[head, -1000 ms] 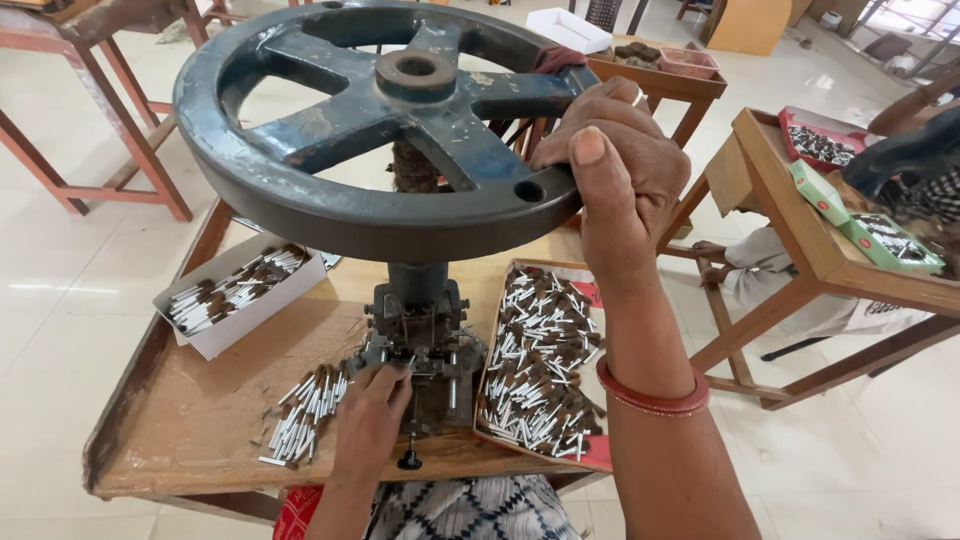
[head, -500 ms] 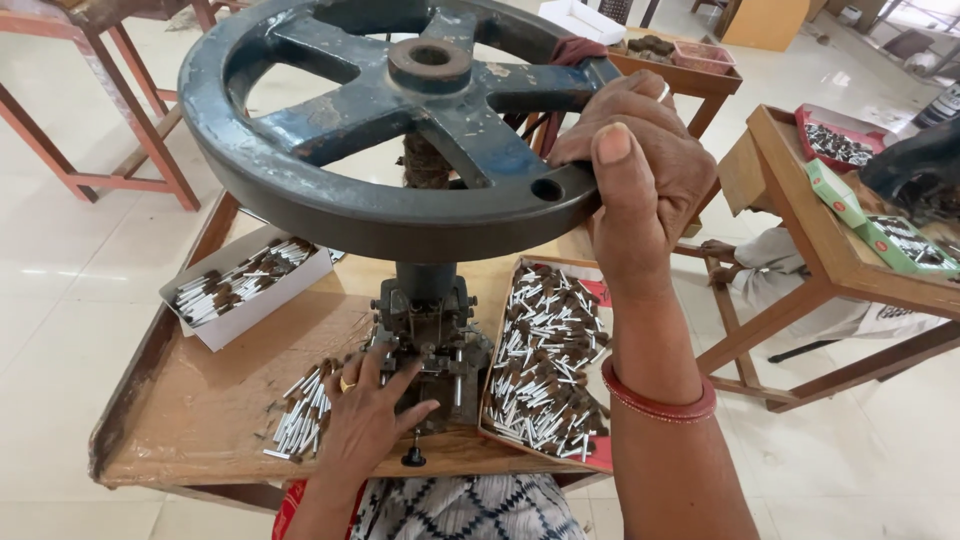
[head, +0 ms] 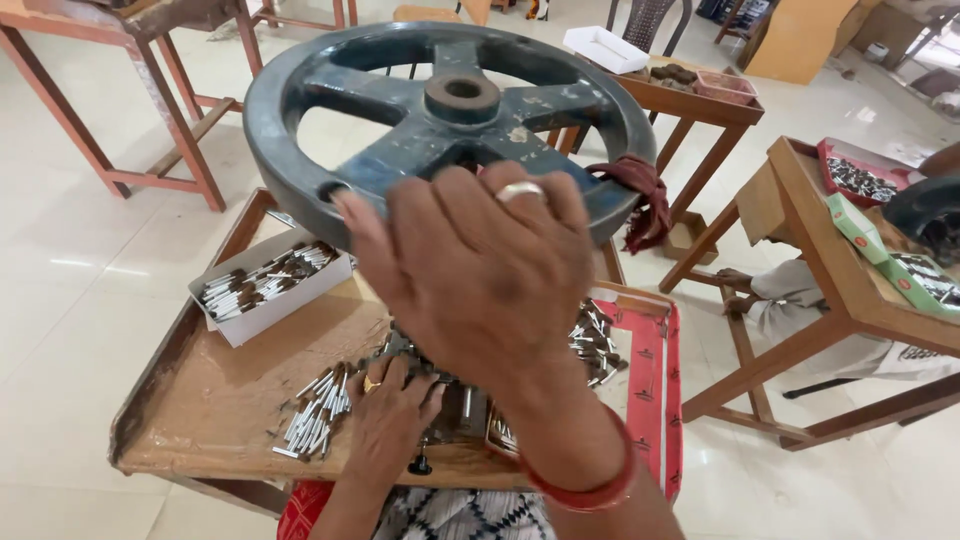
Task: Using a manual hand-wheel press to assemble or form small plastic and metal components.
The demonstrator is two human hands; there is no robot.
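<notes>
- Two hands at the press: the right hand (head: 480, 270) is clamped over the near rim of the big blue handwheel (head: 450, 110), which has swung round since a second ago.
- Left hand (head: 390, 415) rests fingers-down at the press base (head: 465, 410), loosely open, beside loose metal pins (head: 315, 410) on the worktop (head: 220, 400).
- White box of pins (head: 265, 285) sits behind.
- Looks like one press stroke underway.

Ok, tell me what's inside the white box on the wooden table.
The white box holds a heap of short silver-and-dark metal sticks, lying mostly lengthwise. Its bottom is hidden beneath them.
</notes>
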